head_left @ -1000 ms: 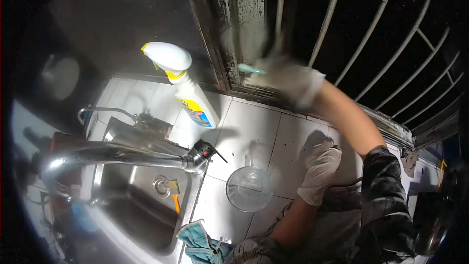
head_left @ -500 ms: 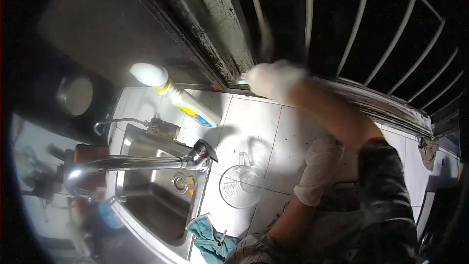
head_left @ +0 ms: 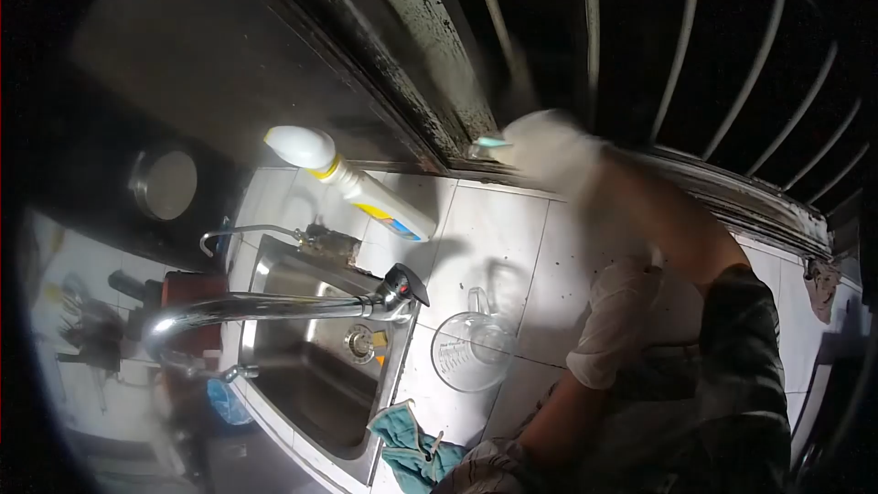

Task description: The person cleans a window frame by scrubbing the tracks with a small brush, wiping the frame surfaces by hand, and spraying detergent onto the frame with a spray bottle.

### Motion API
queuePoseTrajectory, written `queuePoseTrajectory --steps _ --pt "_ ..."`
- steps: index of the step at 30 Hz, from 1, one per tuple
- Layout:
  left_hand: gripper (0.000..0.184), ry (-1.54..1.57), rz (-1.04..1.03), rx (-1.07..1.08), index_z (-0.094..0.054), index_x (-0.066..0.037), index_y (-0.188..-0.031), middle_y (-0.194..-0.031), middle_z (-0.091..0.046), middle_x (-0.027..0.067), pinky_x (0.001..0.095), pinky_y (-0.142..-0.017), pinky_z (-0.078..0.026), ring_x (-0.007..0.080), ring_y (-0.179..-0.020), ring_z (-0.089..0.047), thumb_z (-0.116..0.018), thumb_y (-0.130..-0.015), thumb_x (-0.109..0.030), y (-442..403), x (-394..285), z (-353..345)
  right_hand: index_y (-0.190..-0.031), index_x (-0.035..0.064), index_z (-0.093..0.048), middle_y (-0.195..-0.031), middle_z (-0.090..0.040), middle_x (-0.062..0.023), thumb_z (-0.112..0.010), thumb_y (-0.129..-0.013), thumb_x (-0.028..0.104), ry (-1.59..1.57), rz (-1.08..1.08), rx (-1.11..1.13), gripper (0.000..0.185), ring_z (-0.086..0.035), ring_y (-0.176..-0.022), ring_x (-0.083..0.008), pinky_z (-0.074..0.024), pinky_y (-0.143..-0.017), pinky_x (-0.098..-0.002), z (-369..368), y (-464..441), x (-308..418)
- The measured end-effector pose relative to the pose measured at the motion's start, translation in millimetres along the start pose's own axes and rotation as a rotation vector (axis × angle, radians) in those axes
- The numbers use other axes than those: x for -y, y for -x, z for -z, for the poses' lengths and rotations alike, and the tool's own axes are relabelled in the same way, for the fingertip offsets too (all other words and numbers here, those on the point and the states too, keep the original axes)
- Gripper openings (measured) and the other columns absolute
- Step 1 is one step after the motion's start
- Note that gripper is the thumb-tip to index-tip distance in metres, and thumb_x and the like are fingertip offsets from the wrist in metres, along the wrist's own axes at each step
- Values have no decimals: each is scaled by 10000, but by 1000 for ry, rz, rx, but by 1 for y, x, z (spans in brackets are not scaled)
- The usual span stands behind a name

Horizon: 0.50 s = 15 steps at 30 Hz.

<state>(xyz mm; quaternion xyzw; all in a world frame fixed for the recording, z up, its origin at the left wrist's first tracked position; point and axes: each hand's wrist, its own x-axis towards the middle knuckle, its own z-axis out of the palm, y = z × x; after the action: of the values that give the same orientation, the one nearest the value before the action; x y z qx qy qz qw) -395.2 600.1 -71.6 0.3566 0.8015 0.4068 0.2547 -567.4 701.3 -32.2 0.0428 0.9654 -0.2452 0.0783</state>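
head view, right hand point(head_left: 553, 152) gripping tool point(head_left: 494, 142), left hand point(head_left: 622, 309) now shadowed

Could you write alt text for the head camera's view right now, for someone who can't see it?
A gloved right hand, blurred, holds a small teal tool at a worn window frame; the gloved left hand is lower in view. On the white-tiled counter are a spray bottle and clear jug, beside a steel sink.

Glaring on the white tiles point(head_left: 494, 220); blurred at the right hand point(head_left: 553, 154); dark, warped toward the edges.
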Motion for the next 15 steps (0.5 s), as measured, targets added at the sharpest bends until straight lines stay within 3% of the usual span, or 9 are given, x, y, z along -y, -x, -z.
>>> queuePoseTrajectory --steps 2,3,4,8,10,11,13,14,15 --pt "272 -47 -26 25 -636 -40 -1020 -978 -642 204 416 -756 -493 354 -897 -620 -601 -804 -201 -2 -5 -3 -947 -1 -669 -817 -667 -187 -614 -781 156 176 120 30 235 -655 -720 -304 -496 -598 -391 7 -1 -18" --pt "293 30 177 68 -657 -54 -1003 -976 -652 197 427 -806 -477 361 -937 -616 -563 -826 -267 -9 -13 0 -951 -6 -667 -807 -665 -186 -605 -780 126 339 250 49 225 -657 -704 -299 -500 -603 -390 10 -3 -25" --pt "336 101 381 108 -679 -68 -987 -975 -662 190 439 -855 -461 367 -976 -613 -525 -848 -333 -13 -18 3 -1043 -11 -647 -845 -664 -192 -579 -775 94 368 189 66 296 -659 -740 -301 -511 -635 -382 9 -6 -26" --pt "333 189 371 98 -676 -64 -984 -975 -657 207 440 -855 -463 378 -970 -612 -517 -845 -321 -14 -4 -2 -1111 -18 -612 -909 -659 -201 -570 -775 88 189 290 -66 355 -659 -822 -298 -520 -689 -367 -4 1 -38" --pt "337 95 93 6 -669 -47 -959 -947 -651 225 451 -834 -463 398 -944 -609 -501 -845 -316 -15 14 -17 -1119 7 -600 -978 -645 -195 -554 -773 53 45 74 -104 352 -644 -920 -298 -515 -762 -360 -5 13 -27" --pt "337 91 94 7 -669 -47 -959 -947 -651 225 451 -834 -463 398 -944 -609 -501 -845 -316 -15 6 -12 -1119 7 -600 -978 -645 -195 -554 -773 53 41 74 -106 352 -644 -920 -298 -515 -762 -360 -11 11 -36" --pt "333 158 341 68 -662 -36 -928 -909 -644 237 464 -810 -458 414 -915 -605 -489 -842 -307 -11 -17 4 -1101 56 -609 -995 -640 -163 -568 -786 45 95 257 -386 318 -633 -944 -306 -510 -796 -371 -24 5 -63" --pt "333 159 341 69 -662 -36 -928 -909 -644 237 464 -810 -458 414 -915 -605 -489 -842 -307 -8 -16 5 -1083 53 -613 -1019 -630 -145 -599 -778 45 49 237 -114 306 -630 -928 -317 -509 -805 -387 -10 -2 -67" --pt "329 221 265 8 -657 -32 -916 -892 -640 242 470 -800 -453 418 -903 -603 -486 -842 -303 -2 -15 5 -1083 53 -613 -1019 -630 -145 -599 -778 45 51 235 -113 306 -630 -928 -317 -509 -805 -387 -5 7 -67"
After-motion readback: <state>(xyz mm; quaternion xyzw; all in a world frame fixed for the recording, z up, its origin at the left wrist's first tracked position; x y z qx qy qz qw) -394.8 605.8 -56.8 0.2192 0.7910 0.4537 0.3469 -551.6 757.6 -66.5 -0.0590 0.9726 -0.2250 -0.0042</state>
